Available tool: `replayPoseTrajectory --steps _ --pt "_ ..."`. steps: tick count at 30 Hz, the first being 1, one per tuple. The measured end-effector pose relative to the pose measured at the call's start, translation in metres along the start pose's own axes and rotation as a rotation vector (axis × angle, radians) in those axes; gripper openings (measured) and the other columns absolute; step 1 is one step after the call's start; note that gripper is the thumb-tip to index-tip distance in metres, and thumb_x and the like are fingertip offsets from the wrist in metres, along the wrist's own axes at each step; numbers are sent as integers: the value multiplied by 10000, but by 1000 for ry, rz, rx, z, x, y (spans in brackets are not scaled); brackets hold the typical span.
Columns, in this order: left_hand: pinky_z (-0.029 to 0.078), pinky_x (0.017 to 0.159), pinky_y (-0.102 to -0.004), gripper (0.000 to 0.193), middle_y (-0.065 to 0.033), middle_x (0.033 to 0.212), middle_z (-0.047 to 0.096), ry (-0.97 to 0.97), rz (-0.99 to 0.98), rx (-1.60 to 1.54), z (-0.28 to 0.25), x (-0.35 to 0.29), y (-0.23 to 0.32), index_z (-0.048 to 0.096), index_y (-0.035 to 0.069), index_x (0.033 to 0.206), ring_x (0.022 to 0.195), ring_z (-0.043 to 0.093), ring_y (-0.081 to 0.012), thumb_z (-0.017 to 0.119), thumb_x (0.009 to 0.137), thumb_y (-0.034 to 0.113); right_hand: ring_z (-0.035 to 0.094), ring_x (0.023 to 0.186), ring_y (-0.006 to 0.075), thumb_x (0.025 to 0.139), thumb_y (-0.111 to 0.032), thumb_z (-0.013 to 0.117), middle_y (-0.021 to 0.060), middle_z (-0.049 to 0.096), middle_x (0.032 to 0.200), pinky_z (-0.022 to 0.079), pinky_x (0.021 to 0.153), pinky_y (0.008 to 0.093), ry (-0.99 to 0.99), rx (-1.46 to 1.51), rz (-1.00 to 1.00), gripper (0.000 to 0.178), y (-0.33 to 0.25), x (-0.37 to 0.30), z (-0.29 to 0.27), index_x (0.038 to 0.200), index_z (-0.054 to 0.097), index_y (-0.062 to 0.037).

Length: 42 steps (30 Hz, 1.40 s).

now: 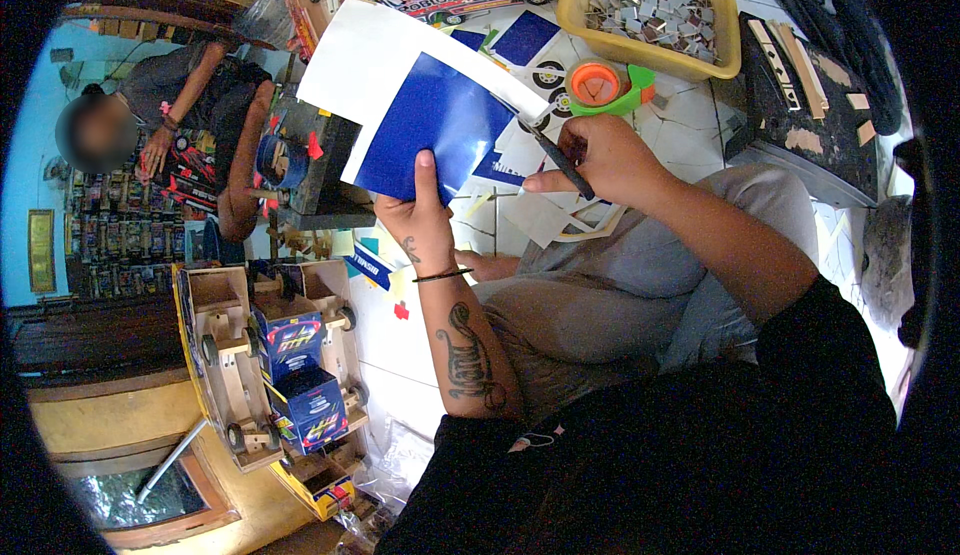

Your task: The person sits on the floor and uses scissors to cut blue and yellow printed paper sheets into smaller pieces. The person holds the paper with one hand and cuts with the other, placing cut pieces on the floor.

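My left hand (pixel 410 213) pinches a glossy blue sheet (pixel 435 120) at its lower edge, thumb on top. A larger white sheet (pixel 345 65) extends behind and beyond it to the upper left. At the right edge of the sheets, my right hand (pixel 610 160) is closed on black-handled scissors (pixel 568 167), their tip by the white edge; the fingers partly hide them. Beneath lie cut scraps, a blue piece (pixel 525 38) and printed wheel stickers (pixel 548 75).
A yellow tub (pixel 735 30) of small grey pieces stands at the far right, near an orange and green tape dispenser (pixel 610 88). A black box (pixel 810 120) bears wood strips. Wooden toy trucks (pixel 220 355) lie at left; another person (pixel 185 105) sits beyond.
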<state>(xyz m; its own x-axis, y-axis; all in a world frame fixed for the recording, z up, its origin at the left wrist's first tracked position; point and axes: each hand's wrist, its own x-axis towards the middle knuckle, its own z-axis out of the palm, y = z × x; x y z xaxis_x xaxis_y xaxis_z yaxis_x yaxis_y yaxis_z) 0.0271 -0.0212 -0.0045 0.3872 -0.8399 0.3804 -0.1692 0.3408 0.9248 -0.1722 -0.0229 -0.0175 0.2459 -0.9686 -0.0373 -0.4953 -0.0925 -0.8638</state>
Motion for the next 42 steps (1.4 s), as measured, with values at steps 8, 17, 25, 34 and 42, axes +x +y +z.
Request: replayPoseTrajectory --steps 8,17,25,34,42 --pt "284 373 -171 190 15 581 544 8 2 19 0 0 1 610 27 708 436 405 -19 646 772 202 480 461 153 516 -522 752 58 492 499 389 466 276 51 -44 -6 555 2 -1 0 563 517 -21" --pt "288 379 -167 187 14 589 552 12 47 -16 1 2 -2 613 26 717 439 408 -19 652 767 202 477 450 148 522 -501 759 55 490 489 382 452 273 51 -41 -8 537 7 1 1 554 517 -22" --pt "291 375 -172 173 21 571 536 -64 -19 -8 0 -3 4 608 29 717 435 413 -24 647 770 189 560 542 256 495 -609 706 117 547 563 439 536 353 34 -40 -32 616 4 1 -1 603 551 -23" --pt "294 358 -182 185 18 514 509 -102 -10 22 2 -4 7 596 32 699 402 414 -33 646 771 195 548 509 234 510 -585 715 106 547 549 442 528 332 51 -14 -15 594 3 0 -2 592 545 -21" --pt "325 412 -190 167 5 578 531 -102 -45 34 3 -5 7 593 23 734 460 439 -45 642 771 179 534 501 224 518 -550 733 98 531 536 428 518 330 52 11 -27 567 3 0 -4 580 524 -27"
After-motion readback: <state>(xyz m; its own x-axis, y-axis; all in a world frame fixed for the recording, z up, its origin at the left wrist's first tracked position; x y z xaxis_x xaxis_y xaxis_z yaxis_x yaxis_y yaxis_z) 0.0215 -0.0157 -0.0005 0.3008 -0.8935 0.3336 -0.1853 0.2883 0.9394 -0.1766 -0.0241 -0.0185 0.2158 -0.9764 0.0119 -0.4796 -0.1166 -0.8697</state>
